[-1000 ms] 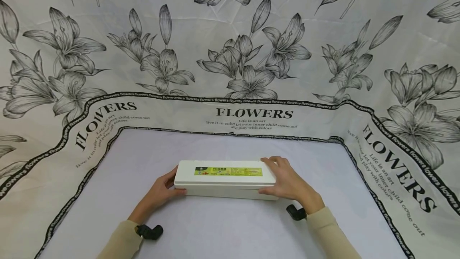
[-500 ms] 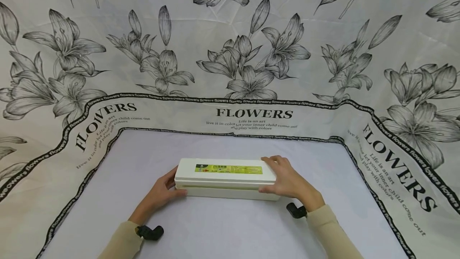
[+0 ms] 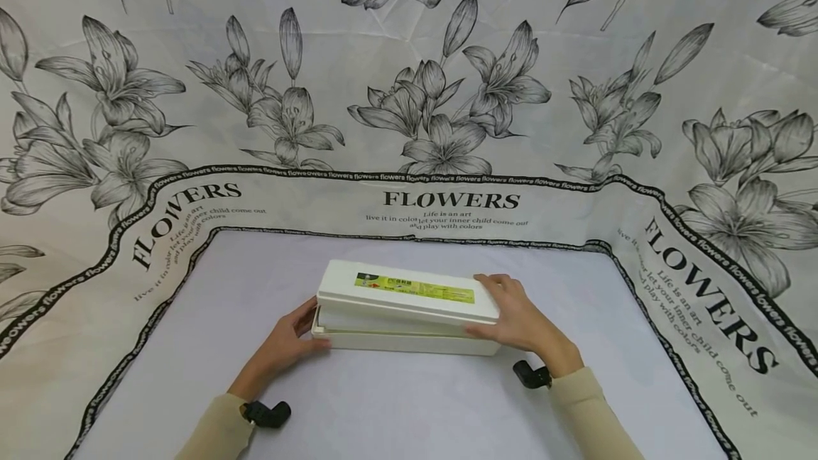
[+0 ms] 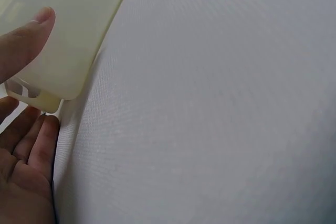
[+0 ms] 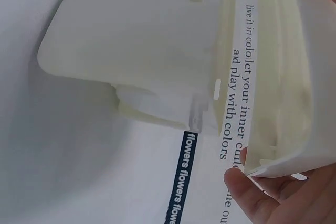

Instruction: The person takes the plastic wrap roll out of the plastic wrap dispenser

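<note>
White box (image 3: 404, 343) sits on the white cloth (image 3: 409, 403), centre of the head view, its lid (image 3: 396, 298) tilted: left end raised off the rim, right end lower. We can't tell if that low end touches the rim.

Handling, our guess: smooth thin plastic, light, stiffish, a bit slippery, not very fragile, though the long lid could flex or twist if held at one end only. We'd take the lid by its two long edges and steady the box by its end walls.

Right hand (image 3: 517, 318): clamped across the lid's right end, thumb at the near edge, fingers at the far one. Left hand (image 3: 287, 336): thumb on the box's near wall, fingers round the left end, so gripping that corner; fingertips partly hidden.

Around: yellow-green label (image 3: 415, 288) on the lid, printed border (image 3: 452, 200) beyond, black wrist cameras (image 3: 267, 414) near the cuffs. In the way, we'd say: the lid overhangs the opening and hides the contents; both hands crowd the ends.
</note>
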Motion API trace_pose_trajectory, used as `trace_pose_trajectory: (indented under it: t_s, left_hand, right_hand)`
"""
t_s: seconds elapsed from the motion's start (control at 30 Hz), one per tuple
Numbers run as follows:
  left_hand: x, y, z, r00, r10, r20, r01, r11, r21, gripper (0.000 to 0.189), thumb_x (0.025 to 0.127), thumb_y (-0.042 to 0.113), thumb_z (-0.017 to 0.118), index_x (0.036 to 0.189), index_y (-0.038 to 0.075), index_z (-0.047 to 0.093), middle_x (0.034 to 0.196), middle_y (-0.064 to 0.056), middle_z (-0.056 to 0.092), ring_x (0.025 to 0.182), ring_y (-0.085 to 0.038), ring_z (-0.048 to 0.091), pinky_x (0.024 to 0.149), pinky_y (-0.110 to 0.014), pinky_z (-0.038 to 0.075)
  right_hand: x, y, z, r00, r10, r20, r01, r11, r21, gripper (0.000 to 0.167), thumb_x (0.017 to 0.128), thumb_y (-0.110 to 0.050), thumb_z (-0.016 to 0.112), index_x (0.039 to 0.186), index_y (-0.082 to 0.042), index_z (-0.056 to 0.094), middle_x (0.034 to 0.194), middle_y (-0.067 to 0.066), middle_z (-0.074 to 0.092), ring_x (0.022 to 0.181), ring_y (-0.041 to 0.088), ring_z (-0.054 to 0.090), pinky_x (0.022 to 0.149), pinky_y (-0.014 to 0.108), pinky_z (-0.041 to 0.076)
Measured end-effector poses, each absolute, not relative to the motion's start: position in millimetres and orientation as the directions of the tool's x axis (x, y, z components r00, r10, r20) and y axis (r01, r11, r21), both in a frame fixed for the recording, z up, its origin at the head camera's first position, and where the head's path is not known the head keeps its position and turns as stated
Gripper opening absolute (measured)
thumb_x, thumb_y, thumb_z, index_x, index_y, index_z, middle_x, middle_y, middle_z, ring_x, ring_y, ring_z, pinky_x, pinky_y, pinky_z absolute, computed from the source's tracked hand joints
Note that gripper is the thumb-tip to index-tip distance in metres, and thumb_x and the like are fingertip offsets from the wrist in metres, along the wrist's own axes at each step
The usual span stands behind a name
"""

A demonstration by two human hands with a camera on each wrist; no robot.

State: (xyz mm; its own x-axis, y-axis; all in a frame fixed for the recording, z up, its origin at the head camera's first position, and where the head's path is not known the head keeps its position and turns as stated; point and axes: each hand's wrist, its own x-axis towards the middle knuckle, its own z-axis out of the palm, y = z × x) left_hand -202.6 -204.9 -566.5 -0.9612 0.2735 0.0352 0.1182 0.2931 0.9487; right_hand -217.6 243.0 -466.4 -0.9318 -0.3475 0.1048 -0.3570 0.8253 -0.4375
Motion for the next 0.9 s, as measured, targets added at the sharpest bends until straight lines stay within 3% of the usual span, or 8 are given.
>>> trace_pose_trajectory:
  t_s: [0.17,0.37,0.53,0.6,0.8,0.9]
  left_hand:
    - [-203.0,-205.6,-566.4,-0.960,0.274,0.054,0.132,0.274,0.953,0.102,0.079,0.019,0.090,0.161,0.003,0.031,0.162,-0.022,0.038,0.147,-0.040,0.041,0.120,-0.045,0.037]
    - [-202.5,-206.2,-566.8,-0.959,0.280,0.045,0.123,0.269,0.955,0.102,0.080,0.019,0.090,0.161,0.003,0.030,0.163,-0.021,0.038,0.148,-0.040,0.041,0.120,-0.048,0.035]
    - [-202.7,-206.7,-567.4,-0.958,0.282,0.047,0.125,0.264,0.956,0.103,0.079,0.018,0.090,0.161,0.004,0.030,0.163,-0.020,0.038,0.148,-0.039,0.041,0.115,-0.022,0.040]
    - [-202.8,-206.6,-567.4,-0.959,0.280,0.047,0.124,0.265,0.956,0.103,0.080,0.018,0.090,0.161,0.005,0.030,0.163,-0.020,0.037,0.148,-0.039,0.041,0.112,-0.017,0.039]
    - [-202.5,-206.4,-567.8,-0.960,0.277,0.041,0.120,0.275,0.954,0.103,0.080,0.019,0.090,0.161,0.004,0.029,0.163,-0.021,0.037,0.148,-0.040,0.040,0.120,-0.045,0.036]
    - [-202.2,-206.6,-568.2,-0.959,0.279,0.044,0.125,0.280,0.952,0.102,0.081,0.020,0.089,0.161,0.003,0.029,0.163,-0.021,0.037,0.148,-0.040,0.040,0.120,-0.051,0.034]
  right_hand:
    - [-216.9,247.2,-468.3,-0.935,-0.333,0.122,-0.351,0.825,-0.443,0.097,0.075,-0.060,0.084,0.153,-0.016,0.047,0.144,0.022,0.051,0.129,0.039,0.046,0.100,0.065,0.049]
    - [-214.1,251.8,-470.7,-0.946,-0.306,0.106,-0.321,0.832,-0.453,0.097,0.077,-0.059,0.082,0.154,-0.014,0.044,0.146,0.023,0.049,0.130,0.040,0.044,0.100,0.065,0.048]
    - [-213.2,258.7,-472.2,-0.955,-0.278,0.098,-0.292,0.839,-0.460,0.099,0.078,-0.060,0.081,0.156,-0.012,0.041,0.148,0.023,0.047,0.132,0.040,0.043,0.102,0.066,0.046]
    - [-213.4,262.0,-473.2,-0.957,-0.272,0.104,-0.289,0.838,-0.464,0.100,0.078,-0.060,0.081,0.156,-0.011,0.041,0.147,0.024,0.047,0.132,0.041,0.043,0.103,0.066,0.046]
    - [-215.0,272.5,-478.6,-0.962,-0.250,0.114,-0.274,0.839,-0.471,0.099,0.078,-0.056,0.082,0.155,-0.007,0.042,0.145,0.024,0.048,0.131,0.040,0.043,0.102,0.064,0.046]
    - [-215.2,276.9,-480.9,-0.967,-0.232,0.106,-0.254,0.837,-0.484,0.099,0.079,-0.056,0.082,0.155,-0.007,0.042,0.146,0.024,0.047,0.131,0.041,0.041,0.101,0.064,0.046]
